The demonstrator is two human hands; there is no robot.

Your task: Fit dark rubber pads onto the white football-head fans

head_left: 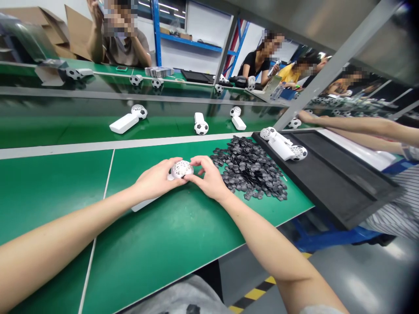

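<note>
In the head view, my left hand (163,175) is closed round the round head of a white handheld fan (182,169). The head has an openwork, soccer-ball-like grille facing up. Its white handle shows partly below my left wrist, low over the green table. My right hand (208,178) has its thumb and fingertips closed on the right side of the same head; any small piece between them is hidden. Just right of that hand lies a heap of small black plastic pieces (252,168).
Fans with black-and-white ball heads lie on the green conveyor (163,115) behind the table (140,257). A black tray (330,174) at right holds more fans (283,146). A grey post (327,69) slants above it. Another person's arms (356,128) reach in from the right; several people sit opposite.
</note>
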